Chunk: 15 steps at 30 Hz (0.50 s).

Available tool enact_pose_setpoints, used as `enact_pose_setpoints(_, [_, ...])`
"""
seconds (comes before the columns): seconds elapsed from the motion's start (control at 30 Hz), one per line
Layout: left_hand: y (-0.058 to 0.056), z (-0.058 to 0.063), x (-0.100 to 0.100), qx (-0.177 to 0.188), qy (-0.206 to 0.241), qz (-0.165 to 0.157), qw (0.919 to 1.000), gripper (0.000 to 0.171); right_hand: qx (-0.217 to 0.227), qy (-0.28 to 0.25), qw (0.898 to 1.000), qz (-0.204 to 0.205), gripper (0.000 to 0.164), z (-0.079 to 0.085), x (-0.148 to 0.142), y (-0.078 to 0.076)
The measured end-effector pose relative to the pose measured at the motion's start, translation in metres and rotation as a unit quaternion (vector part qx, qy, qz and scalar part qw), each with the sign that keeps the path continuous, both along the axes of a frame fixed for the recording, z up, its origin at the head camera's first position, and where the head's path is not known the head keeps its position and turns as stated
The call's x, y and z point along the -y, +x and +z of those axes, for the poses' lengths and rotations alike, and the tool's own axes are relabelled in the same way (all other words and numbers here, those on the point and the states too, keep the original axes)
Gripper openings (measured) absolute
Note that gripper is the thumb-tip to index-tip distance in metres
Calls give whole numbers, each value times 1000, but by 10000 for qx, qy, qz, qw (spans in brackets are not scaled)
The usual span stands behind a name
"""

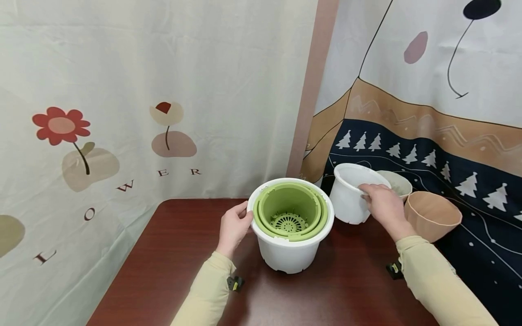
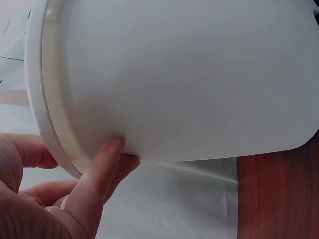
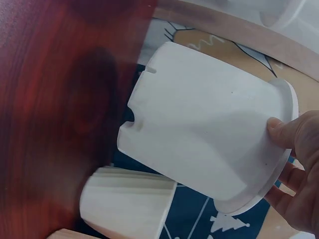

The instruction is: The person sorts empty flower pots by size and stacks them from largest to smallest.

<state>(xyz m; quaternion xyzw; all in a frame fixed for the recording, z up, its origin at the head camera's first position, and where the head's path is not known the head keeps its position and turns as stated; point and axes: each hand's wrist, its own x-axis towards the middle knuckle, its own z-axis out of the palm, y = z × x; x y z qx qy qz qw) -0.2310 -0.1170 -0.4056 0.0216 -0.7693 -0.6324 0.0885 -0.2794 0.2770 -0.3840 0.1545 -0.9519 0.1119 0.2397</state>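
A large white flowerpot [image 1: 287,256] stands upright on the table, with green flowerpots [image 1: 289,201] nested inside it and a slotted green base showing at the bottom. My left hand [image 1: 235,226] grips its rim at the left side, fingers against the outer wall [image 2: 184,84] in the left wrist view. Farther right, my right hand [image 1: 385,208] pinches the rim of a second white flowerpot [image 1: 346,199]. The right wrist view shows the thumb on the outside of that white flowerpot [image 3: 209,119], which has notches at its base; the other fingers are partly hidden behind the rim.
Behind the right hand stand a pale cream pot [image 1: 397,182] and a peach-coloured ribbed pot [image 1: 432,215], near the right side of the dark red wooden table [image 1: 171,253]. Printed curtains [image 1: 228,90] hang along the back and right.
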Motion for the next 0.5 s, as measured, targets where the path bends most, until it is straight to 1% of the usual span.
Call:
enact_pose_setpoints(0.3, [0, 1, 0, 27, 53, -13, 10000, 43, -221, -109, 9997, 77, 27, 14, -6, 5])
enact_pose_setpoints(0.5, [1, 1, 0, 24, 90, -33, 10000, 43, -326, -253, 9991, 112, 27, 27, -5, 10])
